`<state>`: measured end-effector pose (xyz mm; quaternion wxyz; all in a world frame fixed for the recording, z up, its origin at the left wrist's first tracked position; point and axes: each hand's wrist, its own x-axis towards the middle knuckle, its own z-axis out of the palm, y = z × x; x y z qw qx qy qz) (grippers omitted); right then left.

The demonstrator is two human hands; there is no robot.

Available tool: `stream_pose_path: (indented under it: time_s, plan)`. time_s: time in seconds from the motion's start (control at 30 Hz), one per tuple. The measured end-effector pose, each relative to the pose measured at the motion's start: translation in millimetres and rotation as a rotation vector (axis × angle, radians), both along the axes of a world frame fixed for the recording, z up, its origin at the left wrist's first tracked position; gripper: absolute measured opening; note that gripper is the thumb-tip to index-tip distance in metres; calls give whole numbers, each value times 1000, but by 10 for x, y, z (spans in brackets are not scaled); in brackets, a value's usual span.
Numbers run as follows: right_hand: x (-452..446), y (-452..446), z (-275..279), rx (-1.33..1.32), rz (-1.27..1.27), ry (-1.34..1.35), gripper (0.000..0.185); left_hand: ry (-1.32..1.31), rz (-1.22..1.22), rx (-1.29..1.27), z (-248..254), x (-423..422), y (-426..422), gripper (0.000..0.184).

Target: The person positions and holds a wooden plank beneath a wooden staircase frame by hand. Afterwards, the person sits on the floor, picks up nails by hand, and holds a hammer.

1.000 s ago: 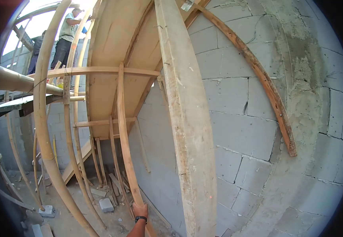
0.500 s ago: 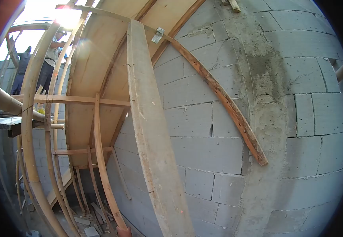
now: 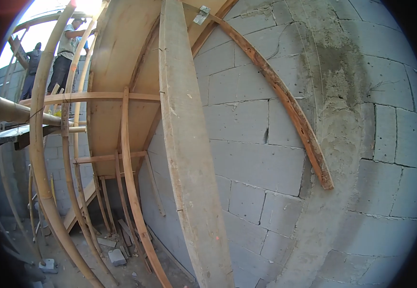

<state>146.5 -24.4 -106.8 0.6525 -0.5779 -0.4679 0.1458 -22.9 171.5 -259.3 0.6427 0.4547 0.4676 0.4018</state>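
Neither of my hands shows in the head view now. Closest to the camera stands a tall grey-white board (image 3: 194, 158) with a few nails in its left edge. Left of it rises a slim wooden post (image 3: 130, 177), crossed by a horizontal wooden batten (image 3: 103, 96). Overhead slopes a plywood panel (image 3: 117, 53) with timber ribs. A rough wooden strip (image 3: 285, 96) slants down across the wall from a small metal bracket (image 3: 202, 15).
A grey block wall (image 3: 247, 120) with a mortar column (image 3: 336, 110) fills the right. Bamboo poles (image 3: 40, 120) stand at left. Two people (image 3: 64, 53) are up behind them. Blocks (image 3: 117, 257) and wood scraps lie on the floor.
The view has tilted down and shifted slightly left, so more floor shows. A small reddish-brown shape at the post's foot, too unclear to name, is out of sight now.
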Motion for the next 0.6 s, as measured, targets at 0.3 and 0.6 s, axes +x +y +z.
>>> stream_pose_path:
  time_s: [0.3, 0.6]
  plan:
    - [378, 175, -558, -300, 306, 369, 52, 48, 58, 297, 765, 379, -851, 67]
    - [293, 2, -574, 14, 290, 204, 29, 111, 224, 396, 948, 446, -1452, 63]
